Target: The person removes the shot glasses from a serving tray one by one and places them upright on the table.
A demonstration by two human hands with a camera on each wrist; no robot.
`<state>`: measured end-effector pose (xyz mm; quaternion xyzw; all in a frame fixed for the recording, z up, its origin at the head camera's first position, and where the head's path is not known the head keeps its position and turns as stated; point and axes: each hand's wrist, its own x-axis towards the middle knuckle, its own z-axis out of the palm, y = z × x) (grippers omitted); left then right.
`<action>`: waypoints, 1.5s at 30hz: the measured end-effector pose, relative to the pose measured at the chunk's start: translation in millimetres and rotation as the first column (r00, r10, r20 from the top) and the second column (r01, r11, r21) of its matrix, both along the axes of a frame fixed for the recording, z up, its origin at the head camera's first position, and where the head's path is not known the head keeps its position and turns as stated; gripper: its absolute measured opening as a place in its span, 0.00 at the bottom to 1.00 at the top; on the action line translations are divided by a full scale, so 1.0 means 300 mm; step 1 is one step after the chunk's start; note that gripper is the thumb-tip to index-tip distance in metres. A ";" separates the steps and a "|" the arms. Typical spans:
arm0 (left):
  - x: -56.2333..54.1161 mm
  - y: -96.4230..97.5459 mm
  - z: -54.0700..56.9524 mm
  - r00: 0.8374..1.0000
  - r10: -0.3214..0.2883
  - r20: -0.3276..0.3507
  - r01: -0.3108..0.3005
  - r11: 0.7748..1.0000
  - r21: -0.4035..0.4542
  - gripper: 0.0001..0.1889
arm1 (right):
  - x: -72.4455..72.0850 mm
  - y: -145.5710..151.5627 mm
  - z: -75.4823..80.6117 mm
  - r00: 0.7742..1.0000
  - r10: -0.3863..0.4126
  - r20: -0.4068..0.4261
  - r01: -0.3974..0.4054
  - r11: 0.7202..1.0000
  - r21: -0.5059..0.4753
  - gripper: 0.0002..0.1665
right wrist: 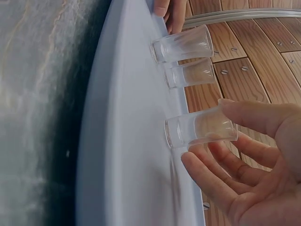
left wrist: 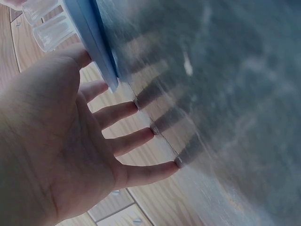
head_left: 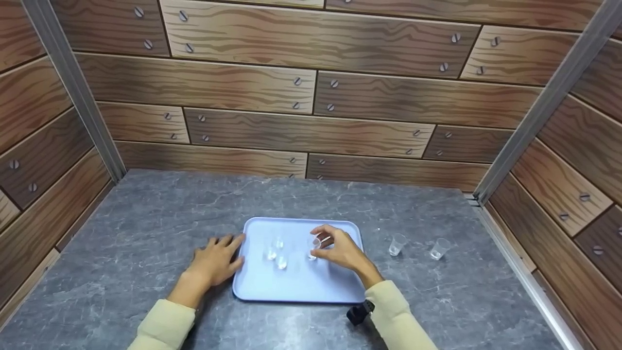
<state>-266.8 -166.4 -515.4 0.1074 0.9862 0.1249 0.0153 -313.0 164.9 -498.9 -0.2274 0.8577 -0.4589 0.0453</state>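
My right hand (head_left: 340, 250) holds a small clear shot glass (right wrist: 200, 128) upright on the light blue tray (head_left: 296, 287), thumb near its rim and the other fingers curved along its far side. Three more shot glasses stand grouped on the tray's left half; the nearest glass (head_left: 281, 263) sits a little in front of the other two. My left hand (left wrist: 66, 136) lies at the tray's left edge with fingers spread, fingertips on the grey table and thumb against the tray's rim.
Two more clear glasses stand on the grey marbled table (head_left: 194, 194) right of the tray, one glass (head_left: 397, 244) nearer and another glass (head_left: 440, 249) farther right. Wood-patterned walls (head_left: 243, 87) enclose the back and sides. A black wrist device (head_left: 359, 312) sits at my right cuff.
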 end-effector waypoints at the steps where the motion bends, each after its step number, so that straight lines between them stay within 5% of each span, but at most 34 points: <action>1: -0.001 0.000 -0.001 1.000 -0.001 -0.002 0.001 1.000 0.001 0.31 | -0.001 0.000 -0.002 1.000 0.008 0.000 -0.008 1.000 0.002 0.24; 11: -0.008 0.001 0.001 1.000 0.000 -0.001 0.000 1.000 0.000 0.30 | -0.007 0.018 -0.011 0.998 0.041 -0.040 -0.042 0.999 -0.022 0.19; 28: 0.007 0.001 -0.010 1.000 0.001 -0.003 -0.001 1.000 0.014 0.30 | 0.049 0.153 0.075 0.997 0.043 -0.061 -0.045 0.999 -0.017 0.18; 45: 0.002 -0.002 -0.004 1.000 0.004 0.002 -0.004 1.000 0.018 0.30 | 0.139 0.435 0.109 0.960 -0.020 -0.278 0.023 1.000 0.008 0.18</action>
